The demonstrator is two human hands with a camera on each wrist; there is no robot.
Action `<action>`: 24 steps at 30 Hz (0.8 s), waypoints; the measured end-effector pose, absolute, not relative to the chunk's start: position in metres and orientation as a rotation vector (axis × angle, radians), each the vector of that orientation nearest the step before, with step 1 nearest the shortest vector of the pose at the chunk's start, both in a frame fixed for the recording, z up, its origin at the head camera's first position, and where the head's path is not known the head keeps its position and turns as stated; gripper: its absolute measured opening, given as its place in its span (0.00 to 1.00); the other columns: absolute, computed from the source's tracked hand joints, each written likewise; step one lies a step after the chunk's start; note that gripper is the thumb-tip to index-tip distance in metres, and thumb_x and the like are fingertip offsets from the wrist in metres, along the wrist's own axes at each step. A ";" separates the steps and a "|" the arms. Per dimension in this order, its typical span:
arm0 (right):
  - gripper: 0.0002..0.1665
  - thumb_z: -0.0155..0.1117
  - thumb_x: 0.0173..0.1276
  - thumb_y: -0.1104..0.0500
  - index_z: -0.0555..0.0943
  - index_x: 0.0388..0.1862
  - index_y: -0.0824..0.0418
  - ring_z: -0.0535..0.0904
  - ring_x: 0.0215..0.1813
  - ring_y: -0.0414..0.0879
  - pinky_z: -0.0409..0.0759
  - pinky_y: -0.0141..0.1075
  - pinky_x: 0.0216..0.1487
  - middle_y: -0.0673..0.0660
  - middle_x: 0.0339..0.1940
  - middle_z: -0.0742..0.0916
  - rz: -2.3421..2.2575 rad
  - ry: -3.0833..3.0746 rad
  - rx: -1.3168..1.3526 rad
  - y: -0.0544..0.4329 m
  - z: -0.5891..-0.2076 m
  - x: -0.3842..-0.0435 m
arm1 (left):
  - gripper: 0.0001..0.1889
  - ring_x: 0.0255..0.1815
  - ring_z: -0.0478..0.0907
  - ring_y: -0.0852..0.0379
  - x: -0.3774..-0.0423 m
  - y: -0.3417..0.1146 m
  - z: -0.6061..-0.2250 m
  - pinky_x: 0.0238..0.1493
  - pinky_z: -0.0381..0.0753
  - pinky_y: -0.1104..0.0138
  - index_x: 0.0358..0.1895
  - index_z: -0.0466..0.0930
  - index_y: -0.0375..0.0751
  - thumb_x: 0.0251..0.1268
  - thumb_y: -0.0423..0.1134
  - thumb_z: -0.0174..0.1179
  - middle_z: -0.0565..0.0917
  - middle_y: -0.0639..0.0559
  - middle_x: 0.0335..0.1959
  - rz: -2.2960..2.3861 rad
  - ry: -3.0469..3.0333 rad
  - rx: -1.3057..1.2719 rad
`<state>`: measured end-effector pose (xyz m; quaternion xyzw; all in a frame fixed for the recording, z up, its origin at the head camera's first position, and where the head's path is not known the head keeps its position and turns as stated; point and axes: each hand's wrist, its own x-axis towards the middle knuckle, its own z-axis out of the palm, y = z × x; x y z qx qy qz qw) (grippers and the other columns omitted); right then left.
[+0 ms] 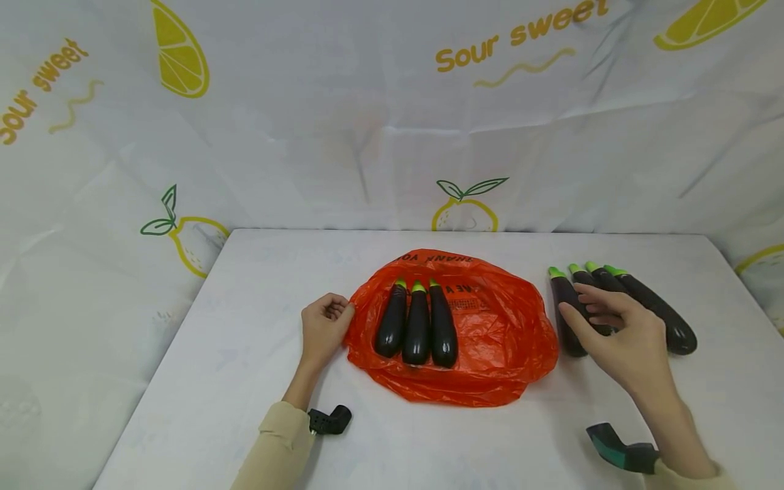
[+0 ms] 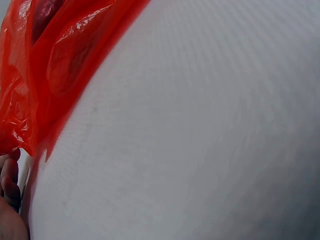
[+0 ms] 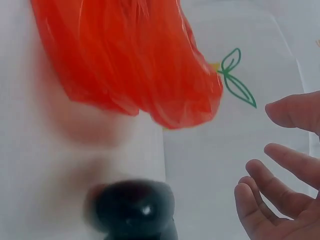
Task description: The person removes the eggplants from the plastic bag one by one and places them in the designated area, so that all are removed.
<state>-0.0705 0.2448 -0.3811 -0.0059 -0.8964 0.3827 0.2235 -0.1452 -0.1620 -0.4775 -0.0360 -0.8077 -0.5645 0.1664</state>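
Observation:
A red plastic bag (image 1: 502, 333) lies spread with its mouth wide, and three dark eggplants (image 1: 418, 333) with green tops rest side by side in it. At the bag's left edge, my left hand (image 1: 324, 327) pinches the rim with curled fingers; the left wrist view catches only its fingertips (image 2: 10, 175) beside the red plastic. To the right of the bag lie several more eggplants (image 1: 658, 306). My right hand (image 1: 631, 337) hovers over them, thumb and fingers spread apart with nothing between, partly hiding the middle ones. The right wrist view shows one eggplant (image 3: 137, 207) below the bag.
The white table (image 1: 214, 408) ends at a back edge against a white sheet (image 1: 294, 136) printed with lemons and lettering. Black wrist mounts (image 1: 331, 420) sit on both forearms, close above the table.

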 end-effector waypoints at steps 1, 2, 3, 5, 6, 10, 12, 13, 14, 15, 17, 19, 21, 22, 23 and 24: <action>0.25 0.77 0.58 0.66 0.85 0.55 0.68 0.72 0.40 0.15 0.69 0.07 0.44 0.69 0.44 0.87 1.065 -2.476 -0.002 0.242 -0.381 -0.071 | 0.04 0.23 0.70 0.64 -0.145 -0.162 -0.478 0.28 0.70 0.77 0.28 0.83 0.35 0.61 0.28 0.64 0.78 0.45 0.21 -1.605 -2.301 -0.100; 0.25 0.77 0.58 0.66 0.85 0.56 0.68 0.72 0.40 0.15 0.69 0.07 0.44 0.70 0.45 0.87 1.072 -2.481 0.009 0.239 -0.382 -0.071 | 0.04 0.23 0.70 0.63 -0.145 -0.162 -0.478 0.28 0.70 0.77 0.28 0.83 0.35 0.61 0.28 0.63 0.78 0.45 0.21 -1.602 -2.303 -0.099; 0.25 0.76 0.58 0.66 0.85 0.56 0.69 0.72 0.40 0.15 0.69 0.07 0.44 0.70 0.44 0.87 1.078 -2.480 0.022 0.236 -0.382 -0.071 | 0.04 0.23 0.70 0.63 -0.146 -0.162 -0.478 0.28 0.70 0.77 0.28 0.83 0.35 0.61 0.28 0.64 0.78 0.45 0.21 -1.600 -2.304 -0.099; 0.24 0.76 0.59 0.66 0.85 0.56 0.69 0.72 0.41 0.16 0.69 0.07 0.44 0.69 0.44 0.87 1.079 -2.484 0.045 0.230 -0.382 -0.072 | 0.04 0.23 0.70 0.63 -0.146 -0.162 -0.478 0.28 0.70 0.77 0.28 0.83 0.35 0.61 0.28 0.63 0.78 0.45 0.21 -1.598 -2.308 -0.096; 0.24 0.76 0.59 0.65 0.85 0.56 0.69 0.72 0.41 0.16 0.69 0.07 0.44 0.69 0.44 0.87 1.083 -2.485 0.055 0.227 -0.383 -0.072 | 0.04 0.23 0.70 0.63 -0.146 -0.162 -0.478 0.28 0.70 0.77 0.28 0.83 0.35 0.61 0.28 0.63 0.78 0.45 0.21 -1.598 -2.309 -0.096; 0.24 0.76 0.60 0.64 0.85 0.56 0.67 0.73 0.40 0.18 0.70 0.08 0.44 0.68 0.47 0.88 1.092 -2.501 0.073 0.215 -0.382 -0.074 | 0.04 0.23 0.70 0.63 -0.146 -0.162 -0.478 0.28 0.70 0.77 0.28 0.83 0.35 0.60 0.27 0.63 0.78 0.45 0.21 -1.603 -2.306 -0.100; 0.24 0.77 0.60 0.64 0.85 0.56 0.67 0.76 0.39 0.22 0.71 0.08 0.44 0.67 0.48 0.89 1.100 -2.507 0.075 0.210 -0.381 -0.074 | 0.04 0.23 0.70 0.63 -0.146 -0.162 -0.478 0.28 0.70 0.77 0.28 0.83 0.35 0.61 0.28 0.63 0.78 0.45 0.21 -1.603 -2.305 -0.102; 0.24 0.77 0.60 0.63 0.85 0.56 0.66 0.77 0.39 0.25 0.71 0.09 0.43 0.67 0.48 0.89 1.098 -2.513 0.077 0.207 -0.381 -0.075 | 0.04 0.23 0.70 0.63 -0.146 -0.162 -0.478 0.28 0.70 0.77 0.28 0.83 0.35 0.61 0.28 0.63 0.78 0.45 0.21 -1.603 -2.306 -0.101; 0.24 0.77 0.59 0.63 0.85 0.56 0.66 0.78 0.38 0.27 0.72 0.09 0.43 0.67 0.48 0.89 1.100 -2.514 0.080 0.205 -0.381 -0.075 | 0.04 0.23 0.70 0.63 -0.145 -0.162 -0.478 0.28 0.70 0.77 0.28 0.83 0.35 0.61 0.28 0.63 0.78 0.45 0.21 -1.604 -2.306 -0.099; 0.24 0.77 0.59 0.62 0.86 0.55 0.65 0.79 0.38 0.29 0.72 0.09 0.43 0.67 0.47 0.89 1.105 -2.513 0.085 0.203 -0.381 -0.076 | 0.04 0.23 0.70 0.63 -0.145 -0.162 -0.478 0.28 0.70 0.77 0.28 0.83 0.35 0.61 0.28 0.63 0.78 0.45 0.21 -1.605 -2.306 -0.098; 0.24 0.78 0.59 0.62 0.86 0.55 0.64 0.79 0.38 0.31 0.72 0.10 0.42 0.66 0.45 0.89 1.109 -2.514 0.099 0.199 -0.381 -0.077 | 0.04 0.23 0.70 0.63 -0.145 -0.163 -0.478 0.28 0.70 0.77 0.28 0.83 0.35 0.61 0.28 0.63 0.78 0.45 0.21 -1.606 -2.308 -0.094; 0.23 0.78 0.59 0.62 0.86 0.55 0.64 0.77 0.38 0.29 0.73 0.11 0.41 0.65 0.44 0.89 1.118 -2.511 0.117 0.196 -0.382 -0.077 | 0.04 0.23 0.70 0.63 -0.145 -0.163 -0.478 0.28 0.70 0.77 0.28 0.83 0.35 0.62 0.28 0.63 0.78 0.45 0.21 -1.609 -2.310 -0.090; 0.23 0.77 0.59 0.62 0.86 0.54 0.64 0.78 0.38 0.32 0.73 0.12 0.41 0.64 0.43 0.89 1.130 -2.510 0.130 0.193 -0.382 -0.077 | 0.04 0.23 0.70 0.63 -0.145 -0.162 -0.478 0.28 0.70 0.77 0.28 0.83 0.35 0.62 0.28 0.63 0.78 0.45 0.21 -1.611 -2.311 -0.088; 0.23 0.77 0.59 0.62 0.86 0.54 0.64 0.79 0.37 0.34 0.74 0.12 0.41 0.64 0.43 0.89 1.131 -2.511 0.135 0.192 -0.383 -0.077 | 0.05 0.23 0.70 0.63 -0.145 -0.162 -0.478 0.28 0.70 0.77 0.28 0.83 0.35 0.62 0.28 0.63 0.78 0.45 0.21 -1.613 -2.311 -0.087; 0.23 0.77 0.59 0.62 0.86 0.54 0.64 0.81 0.37 0.38 0.74 0.13 0.41 0.63 0.43 0.89 1.134 -2.513 0.140 0.190 -0.383 -0.077 | 0.05 0.23 0.70 0.63 -0.145 -0.162 -0.477 0.28 0.70 0.77 0.28 0.83 0.35 0.62 0.28 0.63 0.78 0.45 0.21 -1.615 -2.310 -0.086; 0.23 0.77 0.59 0.62 0.86 0.54 0.65 0.82 0.38 0.42 0.75 0.14 0.41 0.63 0.42 0.89 1.137 -2.517 0.144 0.188 -0.383 -0.077 | 0.04 0.23 0.70 0.63 -0.144 -0.162 -0.477 0.28 0.70 0.77 0.28 0.83 0.35 0.61 0.28 0.63 0.78 0.45 0.21 -1.615 -2.310 -0.085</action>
